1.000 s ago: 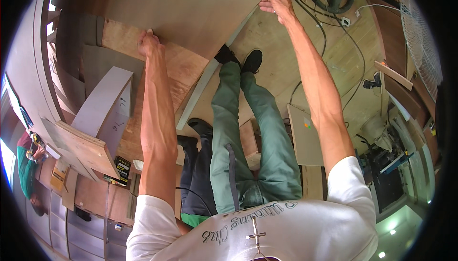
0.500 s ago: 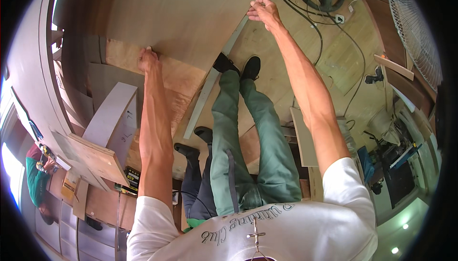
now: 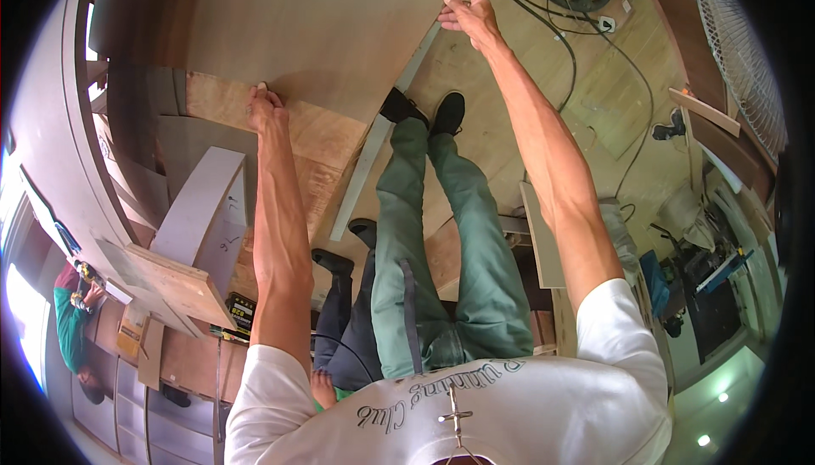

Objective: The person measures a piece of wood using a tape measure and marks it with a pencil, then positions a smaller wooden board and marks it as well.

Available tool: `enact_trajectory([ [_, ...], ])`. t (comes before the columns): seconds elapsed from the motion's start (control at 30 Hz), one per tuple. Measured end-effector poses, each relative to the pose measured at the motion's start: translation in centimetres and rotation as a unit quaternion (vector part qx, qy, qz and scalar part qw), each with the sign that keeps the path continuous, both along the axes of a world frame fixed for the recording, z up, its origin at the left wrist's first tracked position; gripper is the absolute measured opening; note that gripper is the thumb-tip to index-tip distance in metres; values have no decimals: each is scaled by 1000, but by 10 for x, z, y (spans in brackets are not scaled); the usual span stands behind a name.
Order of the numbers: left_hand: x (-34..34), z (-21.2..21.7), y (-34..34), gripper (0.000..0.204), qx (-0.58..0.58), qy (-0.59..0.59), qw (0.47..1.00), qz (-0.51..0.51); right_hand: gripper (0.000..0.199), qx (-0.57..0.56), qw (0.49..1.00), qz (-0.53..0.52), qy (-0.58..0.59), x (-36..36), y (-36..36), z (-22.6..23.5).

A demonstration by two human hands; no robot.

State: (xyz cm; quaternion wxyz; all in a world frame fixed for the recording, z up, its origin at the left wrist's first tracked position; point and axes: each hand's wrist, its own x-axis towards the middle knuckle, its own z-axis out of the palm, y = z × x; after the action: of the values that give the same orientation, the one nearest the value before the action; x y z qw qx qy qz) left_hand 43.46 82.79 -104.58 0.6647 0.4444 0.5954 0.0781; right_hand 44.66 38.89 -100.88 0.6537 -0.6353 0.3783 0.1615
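Head view: big plywood sheet [image 3: 323,23] fills the upper left and top centre of frame. My left hand [image 3: 267,108] grips its lower edge at left centre, fingers clenched on it. My right hand [image 3: 467,15] grasps its right edge near top centre, fingers closed round it. Another person's green trousers [image 3: 424,253] below, centre frame.

Black cables [image 3: 586,36] are coiled on the wooden floor [image 3: 620,100], a wire fan guard [image 3: 739,49] is seen at the upper right, and cut boards [image 3: 170,282] are stacked at the left.
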Motion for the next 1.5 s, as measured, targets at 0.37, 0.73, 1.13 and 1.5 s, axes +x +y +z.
enact_trajectory([
  [0.37,-10,21,-7,29,79,-38,984,-156,14,-7,999,-35,27,1,8,12],
  [0.73,120,107,-177,55,444,-80,503,-738,14,-38,998,-35,37,2,9,13],
  [1.13,139,107,-241,106,419,71,381,-821,14,38,997,-21,62,7,-3,18],
  [1.5,147,104,-247,126,416,75,357,-833,15,24,999,-6,41,7,-5,13],
])
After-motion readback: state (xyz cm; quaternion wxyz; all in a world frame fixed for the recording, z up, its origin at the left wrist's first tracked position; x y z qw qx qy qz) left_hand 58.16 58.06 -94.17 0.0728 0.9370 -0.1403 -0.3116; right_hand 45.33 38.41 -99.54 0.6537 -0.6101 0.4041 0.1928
